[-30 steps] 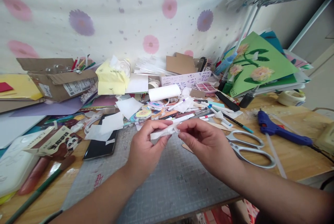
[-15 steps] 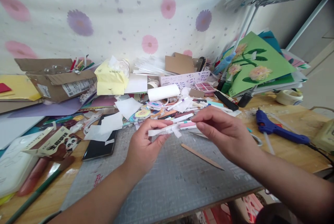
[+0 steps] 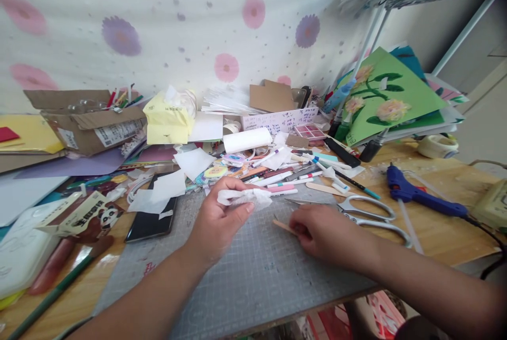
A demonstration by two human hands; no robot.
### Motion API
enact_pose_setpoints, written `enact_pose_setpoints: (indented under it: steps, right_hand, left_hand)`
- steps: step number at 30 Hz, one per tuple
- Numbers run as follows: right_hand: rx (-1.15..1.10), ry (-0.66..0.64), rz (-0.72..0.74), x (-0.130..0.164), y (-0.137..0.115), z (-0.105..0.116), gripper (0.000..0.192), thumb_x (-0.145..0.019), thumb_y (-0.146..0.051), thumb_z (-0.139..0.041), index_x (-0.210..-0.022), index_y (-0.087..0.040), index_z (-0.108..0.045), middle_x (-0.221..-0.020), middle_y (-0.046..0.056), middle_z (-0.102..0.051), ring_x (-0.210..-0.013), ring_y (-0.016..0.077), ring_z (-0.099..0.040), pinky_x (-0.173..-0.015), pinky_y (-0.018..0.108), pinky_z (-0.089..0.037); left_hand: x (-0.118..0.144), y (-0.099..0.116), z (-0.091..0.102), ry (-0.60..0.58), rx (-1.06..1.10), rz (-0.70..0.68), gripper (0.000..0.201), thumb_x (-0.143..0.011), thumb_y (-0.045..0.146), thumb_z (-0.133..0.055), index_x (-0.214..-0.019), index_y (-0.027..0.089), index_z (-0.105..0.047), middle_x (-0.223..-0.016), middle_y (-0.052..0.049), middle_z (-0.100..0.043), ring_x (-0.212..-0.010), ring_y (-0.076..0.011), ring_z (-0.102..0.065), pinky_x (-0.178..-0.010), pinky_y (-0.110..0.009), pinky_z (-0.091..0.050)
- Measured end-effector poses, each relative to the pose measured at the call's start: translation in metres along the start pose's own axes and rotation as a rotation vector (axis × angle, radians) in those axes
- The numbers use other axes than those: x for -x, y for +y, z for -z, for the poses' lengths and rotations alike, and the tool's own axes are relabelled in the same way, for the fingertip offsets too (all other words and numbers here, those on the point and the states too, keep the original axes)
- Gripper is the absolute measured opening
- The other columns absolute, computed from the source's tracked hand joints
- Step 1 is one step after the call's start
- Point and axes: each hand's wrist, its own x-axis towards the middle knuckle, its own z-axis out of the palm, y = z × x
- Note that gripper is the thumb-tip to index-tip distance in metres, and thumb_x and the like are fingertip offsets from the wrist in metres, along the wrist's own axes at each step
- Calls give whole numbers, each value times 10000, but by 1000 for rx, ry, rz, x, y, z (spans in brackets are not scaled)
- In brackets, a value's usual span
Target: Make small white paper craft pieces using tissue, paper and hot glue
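Note:
My left hand (image 3: pixel 222 218) pinches a crumpled piece of white tissue paper (image 3: pixel 247 197) just above the grey cutting mat (image 3: pixel 253 282). My right hand (image 3: pixel 320 232) lies low on the mat with its fingers closed over a thin wooden stick (image 3: pixel 282 225); only the stick's left end shows past the fingertips. Scissors (image 3: pixel 370 213) with grey handles lie just right of my right hand.
A blue glue gun (image 3: pixel 420 195) lies at the right. Pens, stickers and paper scraps (image 3: pixel 277 168) crowd the mat's far edge. A black phone (image 3: pixel 152 221) under white slips lies left, beside a panda box (image 3: pixel 85 216). Green flower card (image 3: pixel 390 94) leans back right.
My right hand let go of the tissue, dropped to the mat and closed on the wooden stick. My left hand kept the tissue, which now sits more bunched.

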Motion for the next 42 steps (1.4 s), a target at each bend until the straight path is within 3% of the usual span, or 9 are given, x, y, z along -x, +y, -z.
enact_pose_setpoints:
  steps: [5, 10, 13, 16, 20, 23, 33, 42]
  right_hand:
    - [-196, 1, -70, 4, 3, 26, 145, -671, -107, -464, -663, -185, -585, -665, 13, -619, -621, 151, -536, -540, 245, -360]
    - [-969, 10, -148, 9, 4, 43, 50, -785, -206, -483, -747, -188, -510, -570, -51, -469, -471, 81, -403, -459, 212, -319]
    - [-1143, 38, -83, 11, 4, 41, 89, -807, -253, -553, -762, -180, -530, -597, -52, -477, -499, 73, -416, -483, 206, -336]
    - [-1154, 191, -6, 12, 3, 40, 148, -817, -276, -594, -716, -186, -535, -604, -48, -491, -532, 79, -447, -517, 214, -372]
    - [-1104, 552, 154, 22, -6, 48, 98, -807, -275, -632, -743, -219, -583, -711, -2, -589, -618, 127, -568, -589, 271, -458]
    - [-1035, 704, 163, 34, -17, 58, 58, -790, -254, -653, -759, -256, -604, -804, 20, -624, -678, 153, -605, -602, 286, -492]
    - [-858, 658, 210, 36, -26, 55, 87, -818, -193, -606, -784, -269, -583, -802, -10, -643, -726, 125, -615, -603, 210, -507]
    - [-739, 679, 222, 34, -24, 51, 86, -820, -173, -597, -799, -254, -578, -793, -18, -659, -779, 124, -634, -590, 184, -492]
  left_hand:
    - [-2, 0, 2, -29, 2, 64, 191, -758, 197, -660, -944, 215, -620, -936, -27, -640, -856, -184, -570, -759, -302, -428]
    - [-2, 2, 0, -70, 74, 122, 161, -757, 204, -677, -915, 196, -649, -885, -23, -670, -789, -148, -570, -694, -250, -424]
    - [-1, 4, -2, -103, 98, 135, 147, -742, 196, -697, -887, 197, -670, -854, -13, -688, -775, -136, -577, -690, -235, -428]
    - [0, 5, -3, -144, 75, 118, 133, -741, 205, -701, -874, 204, -688, -862, -17, -701, -809, -153, -596, -716, -249, -443]
    - [0, 7, -2, -179, -15, 57, 121, -750, 216, -694, -871, 217, -698, -900, -11, -703, -868, -164, -610, -764, -251, -454]
    - [1, 7, -2, -198, -40, 5, 123, -755, 207, -689, -873, 241, -698, -925, 13, -706, -896, -150, -611, -801, -236, -453]
    - [1, 8, -2, -208, -58, -30, 182, -748, 196, -697, -897, 300, -713, -958, 49, -718, -915, -129, -620, -804, -203, -450]
    - [2, 12, -4, -165, -115, -44, 183, -708, 159, -730, -855, 268, -736, -896, 33, -743, -863, -124, -645, -803, -187, -462]
